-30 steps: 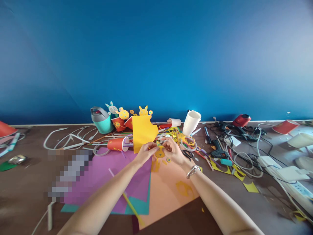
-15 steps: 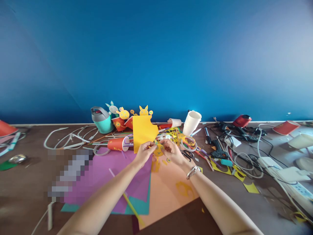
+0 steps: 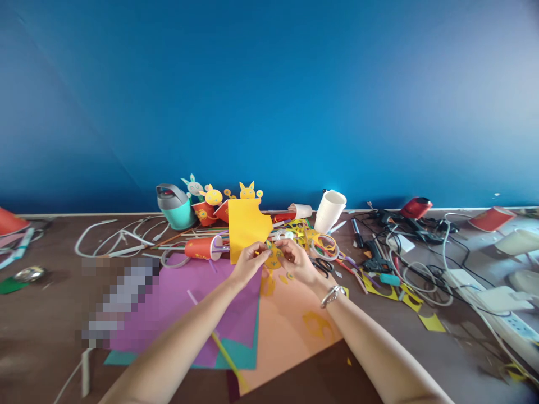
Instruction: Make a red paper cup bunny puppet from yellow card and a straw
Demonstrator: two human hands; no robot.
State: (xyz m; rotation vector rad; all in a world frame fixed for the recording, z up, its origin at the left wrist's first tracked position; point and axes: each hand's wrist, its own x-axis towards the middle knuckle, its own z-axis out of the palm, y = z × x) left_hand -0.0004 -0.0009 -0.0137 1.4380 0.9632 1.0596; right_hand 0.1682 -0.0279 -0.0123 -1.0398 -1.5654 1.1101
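Between my two hands is a small round yellow paper face [image 3: 274, 259] with drawn features and a bit of green at its top. My left hand [image 3: 251, 261] pinches its left edge. On the opposite edge, the fingers of my right hand [image 3: 297, 260] are closed. Small yellow paper pieces [image 3: 268, 285] lie just below on an orange sheet [image 3: 290, 331]. Behind my left hand stands a yellow paper sheet [image 3: 248, 224] with a curved cut-out. Left of it, a red paper cup [image 3: 202, 247] lies on its side with a purple strip in its mouth.
Along the blue wall stand a teal pot [image 3: 174, 207], paper animal figures [image 3: 213, 196] on red cups and a white cup [image 3: 331, 210]. To the right are black scissors [image 3: 323, 267], a glue gun [image 3: 374, 258], cables and a power strip [image 3: 516, 325]. Purple sheets [image 3: 168, 297] lie left.
Almost nothing differs. Both hands keep their place around the yellow paper face, and the view has shifted very slightly.
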